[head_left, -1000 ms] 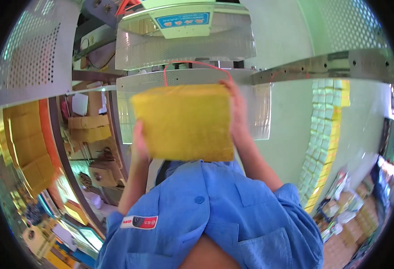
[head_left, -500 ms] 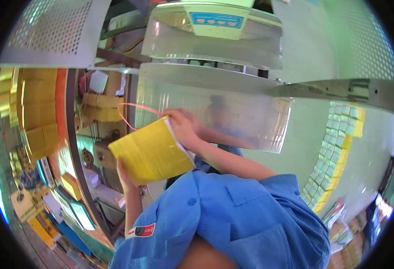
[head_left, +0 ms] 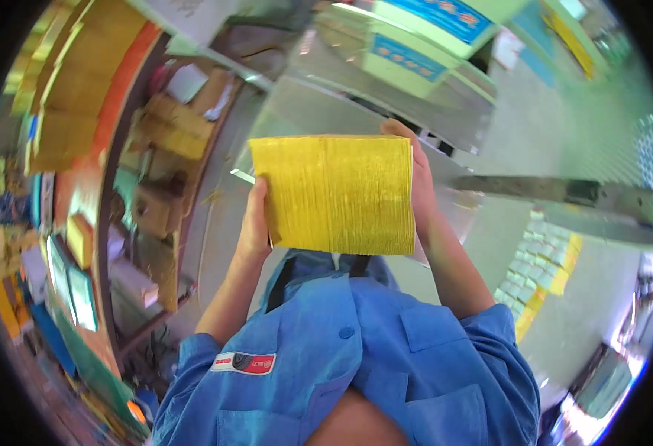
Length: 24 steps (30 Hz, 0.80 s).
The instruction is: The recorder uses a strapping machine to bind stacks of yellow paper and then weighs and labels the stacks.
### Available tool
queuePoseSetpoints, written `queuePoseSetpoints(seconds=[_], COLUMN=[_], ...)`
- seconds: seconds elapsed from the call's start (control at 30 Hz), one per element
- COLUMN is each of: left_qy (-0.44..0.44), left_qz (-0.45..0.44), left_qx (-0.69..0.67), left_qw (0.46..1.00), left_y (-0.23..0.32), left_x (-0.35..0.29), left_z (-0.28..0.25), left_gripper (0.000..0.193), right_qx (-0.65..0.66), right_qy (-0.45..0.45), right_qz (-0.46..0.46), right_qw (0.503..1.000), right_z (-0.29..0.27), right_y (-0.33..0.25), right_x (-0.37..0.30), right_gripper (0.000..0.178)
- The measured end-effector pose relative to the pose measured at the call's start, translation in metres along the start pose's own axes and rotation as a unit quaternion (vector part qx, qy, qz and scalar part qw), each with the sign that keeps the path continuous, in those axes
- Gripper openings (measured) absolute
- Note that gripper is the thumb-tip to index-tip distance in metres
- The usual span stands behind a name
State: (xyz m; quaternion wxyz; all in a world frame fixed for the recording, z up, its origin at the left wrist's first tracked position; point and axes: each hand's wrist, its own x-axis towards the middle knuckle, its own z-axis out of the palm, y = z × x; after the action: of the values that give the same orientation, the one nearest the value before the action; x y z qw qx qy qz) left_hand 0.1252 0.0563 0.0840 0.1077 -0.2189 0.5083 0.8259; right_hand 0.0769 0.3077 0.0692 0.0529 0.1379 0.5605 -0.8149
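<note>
I hold a thick paper bundle between both hands in front of my waist. Its face toward me is yellow and finely ribbed, like many stacked edges. My left hand presses on its left side, while my right hand grips the right side, fingertips reaching over the far corner. The fingers under and behind the bundle are hidden. A thin pale strip pokes out beside my left hand. Beyond the bundle stands a machine with a shiny metal top.
To the left is a wooden bench with an orange-red edge, cardboard lying on it. Shelves below hold boxes and a motor-like part. A metal bar juts in from the right. Rows of white-and-yellow bundles lie on the floor.
The bundle has turned from a tilt to nearly level and moved right. My right hand has gone from its top edge to its right side. The pink loop no longer shows. My view has rotated.
</note>
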Motion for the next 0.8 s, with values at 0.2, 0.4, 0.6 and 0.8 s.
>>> queuePoseSetpoints(seconds=[0.2,0.4,0.6,0.8], left_qy=[-0.169,-0.189,-0.233,-0.251], left_qz=[-0.181,-0.168,-0.155,-0.111], left_qx=[0.076,0.173,0.152,0.183], left_qw=[0.966,0.952,0.948,0.944], left_y=[-0.058,-0.042,-0.047,-0.051], left_x=[0.078,0.093,0.097,0.106], left_z=[0.083,0.107,0.082,0.081], left_gripper=[0.056,0.058,0.059,0.061], right_qx=[-0.006,-0.180,-0.123,-0.127], right_qy=[0.203,0.326,0.293,0.336], right_qz=[-0.050,-0.174,-0.109,-0.076], right_qw=[0.978,0.912,0.942,0.930], right_z=[-0.138,-0.162,-0.166,-0.167], right_y=[0.041,0.069,0.065,0.068], right_x=[0.012,0.023,0.011,0.008], right_gripper=[0.034,0.028,0.024,0.018])
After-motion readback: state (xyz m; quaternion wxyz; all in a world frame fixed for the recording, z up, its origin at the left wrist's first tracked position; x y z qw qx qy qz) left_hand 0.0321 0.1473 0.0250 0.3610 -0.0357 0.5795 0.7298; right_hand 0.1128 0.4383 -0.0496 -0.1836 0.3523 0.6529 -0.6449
